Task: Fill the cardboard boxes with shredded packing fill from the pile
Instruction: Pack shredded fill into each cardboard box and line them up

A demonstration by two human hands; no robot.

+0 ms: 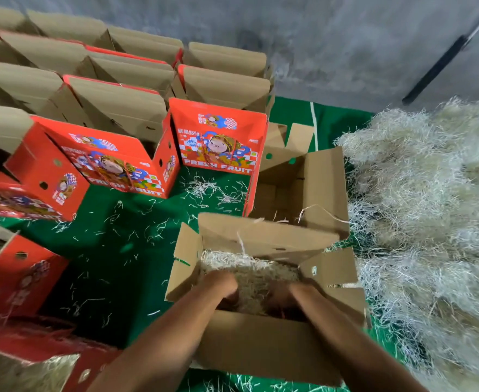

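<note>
Your left hand and right hand are reaching inside the near box, fingers curling into the fill. The pile is touching its right flap; the next box behind is standing almost empty. Green floor is lying open on your left.

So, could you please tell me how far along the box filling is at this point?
Done: the boxes at the lower left already show fill. In hand: the left hand and right hand are down in the fill of the near box. Left: the open box behind it holds only stray strands, the rows of boxes seem unfilled, and the pile is large.
</note>
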